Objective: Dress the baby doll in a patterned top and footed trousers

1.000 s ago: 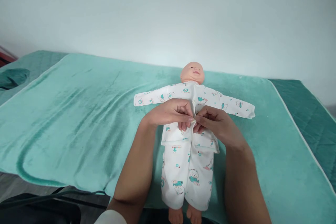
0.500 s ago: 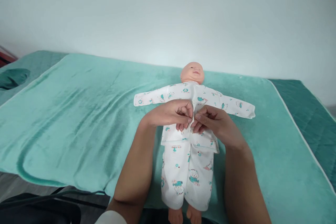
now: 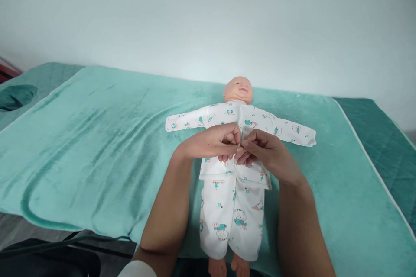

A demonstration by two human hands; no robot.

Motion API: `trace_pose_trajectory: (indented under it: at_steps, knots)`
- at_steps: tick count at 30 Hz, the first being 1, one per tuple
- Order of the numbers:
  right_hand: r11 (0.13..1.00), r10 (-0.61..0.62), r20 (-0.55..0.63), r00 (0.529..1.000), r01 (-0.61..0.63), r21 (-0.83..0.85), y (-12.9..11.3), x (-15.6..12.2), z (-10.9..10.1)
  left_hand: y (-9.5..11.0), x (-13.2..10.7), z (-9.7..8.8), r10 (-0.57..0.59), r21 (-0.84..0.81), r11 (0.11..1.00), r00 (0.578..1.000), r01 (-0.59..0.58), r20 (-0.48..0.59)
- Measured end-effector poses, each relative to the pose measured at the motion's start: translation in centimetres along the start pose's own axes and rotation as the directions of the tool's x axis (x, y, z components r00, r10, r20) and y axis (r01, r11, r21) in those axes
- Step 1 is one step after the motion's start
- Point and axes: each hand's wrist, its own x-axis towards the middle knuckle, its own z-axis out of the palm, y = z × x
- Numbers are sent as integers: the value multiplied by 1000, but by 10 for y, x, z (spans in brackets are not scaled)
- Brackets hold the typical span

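Note:
A baby doll point(image 3: 238, 88) lies on its back on a teal blanket point(image 3: 97, 138), arms spread. It wears a white printed shirt point(image 3: 260, 123) and matching trousers point(image 3: 234, 218); its bare feet point(image 3: 227, 266) show at the bottom edge. My left hand point(image 3: 211, 143) and my right hand point(image 3: 266, 151) meet at the middle of the doll's chest. Both hands pinch the front edges of the shirt together, fingertips touching. The spot between the fingertips is hidden by my fingers.
The blanket covers a darker green quilted mattress point(image 3: 383, 138) against a pale wall point(image 3: 208, 17). A dark green cloth point(image 3: 14, 95) lies at the far left. Below the blanket's near edge sit a dark object and a cable point(image 3: 65, 246).
My hands have drawn a little closer together and shifted slightly up the shirt front. The doll has not moved.

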Motion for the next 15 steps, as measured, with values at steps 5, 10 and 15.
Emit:
trace_pose_trajectory:
  at_steps: [5,10,15]
  knots:
    - [1000,5,10,1000,-5,-8,1,-1,-1,-2,1,1,-23,27,999,999,24,-30]
    - [999,-10,28,1000,11,-31,3,0,-2,-4,-1,-3,32,-66,997,999,-30,27]
    - [998,-35,66,997,39,-58,5,0,-4,-5,-2,-5,41,-132,991,998,-33,54]
